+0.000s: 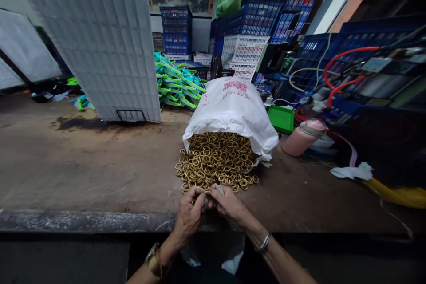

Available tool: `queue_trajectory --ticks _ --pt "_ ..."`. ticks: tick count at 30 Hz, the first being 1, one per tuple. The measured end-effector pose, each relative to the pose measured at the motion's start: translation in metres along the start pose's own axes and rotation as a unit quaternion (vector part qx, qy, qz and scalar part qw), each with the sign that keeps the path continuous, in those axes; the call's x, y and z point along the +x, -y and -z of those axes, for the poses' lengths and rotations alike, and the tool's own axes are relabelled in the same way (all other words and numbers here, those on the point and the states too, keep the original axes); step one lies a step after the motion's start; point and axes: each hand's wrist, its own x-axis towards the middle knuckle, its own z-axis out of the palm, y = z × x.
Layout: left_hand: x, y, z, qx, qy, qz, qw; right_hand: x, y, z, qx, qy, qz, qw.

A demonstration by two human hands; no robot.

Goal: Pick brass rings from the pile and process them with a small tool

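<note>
A white woven sack point(233, 106) lies on its side on the brown workbench point(83, 168), its mouth toward me, spilling a heap of brass rings point(216, 159). My left hand point(189, 213) and my right hand point(228, 202) meet at the near edge of the heap, fingers pinched together around something small at the spot where they touch. It looks like a ring and a small pale piece, but I cannot make it out. A watch is on my left wrist, a bracelet on my right.
A white gridded panel point(100, 49) leans upright at the back left. Green and blue plastic parts point(176, 84) are stacked behind it. A pink flask point(302, 137), a green box point(282, 119), hoses and blue crates point(253, 17) crowd the right. The bench's front edge point(83, 222) runs before me.
</note>
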Motion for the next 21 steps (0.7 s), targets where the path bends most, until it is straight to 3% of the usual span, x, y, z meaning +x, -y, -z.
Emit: queue_trajectory --ticks 9,21 --pt "-0.0018 -0.0013 0.0036 0.003 0.064 0.124 0.990 0.0052 -0.0014 0.0010 -0.113 -0.052 0.099 0.987" --pt "-0.0063 -0.0001 0.0069 -0.094 0.079 0.125 0.985 -0.0006 0.0024 -0.0019 -0.053 -0.024 0.094 0.994"
